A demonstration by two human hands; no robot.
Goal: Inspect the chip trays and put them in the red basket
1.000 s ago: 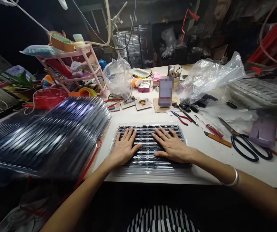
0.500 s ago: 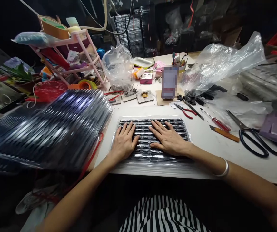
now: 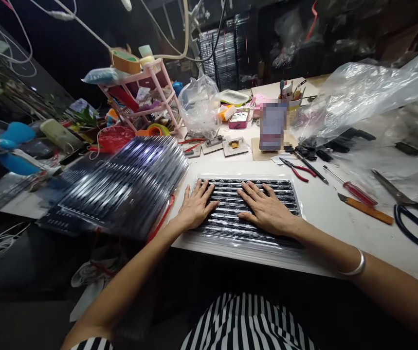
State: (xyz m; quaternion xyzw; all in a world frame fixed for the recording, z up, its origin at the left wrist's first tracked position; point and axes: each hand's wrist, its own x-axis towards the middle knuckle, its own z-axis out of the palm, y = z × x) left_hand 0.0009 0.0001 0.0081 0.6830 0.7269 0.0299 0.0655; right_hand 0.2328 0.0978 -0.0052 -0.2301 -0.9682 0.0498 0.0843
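Observation:
A clear plastic tray (image 3: 227, 206) with rows of black strips lies flat on the white table in front of me. My left hand (image 3: 197, 206) rests palm down on its left side, fingers spread. On the right half of the tray my right hand (image 3: 267, 209) lies flat, its fingers apart and a ring on one of them. Left of the tray is a pile of similar trays (image 3: 121, 180) with black strips, overlapping one another. Neither hand has its fingers wrapped round anything.
Red-handled pliers (image 3: 298, 170), a screwdriver (image 3: 358, 192), a cutter (image 3: 367, 209) and large scissors (image 3: 409, 209) lie to the right. Behind are a phone-like object (image 3: 272, 126), plastic bags (image 3: 199, 107) and a pink rack (image 3: 161, 92). A blue fan (image 3: 6, 146) stands far left.
The view has turned to the left, so the table's things appear further right and the blue fan has come into view. Both hands stay on the tray, with the left thumb still spread.

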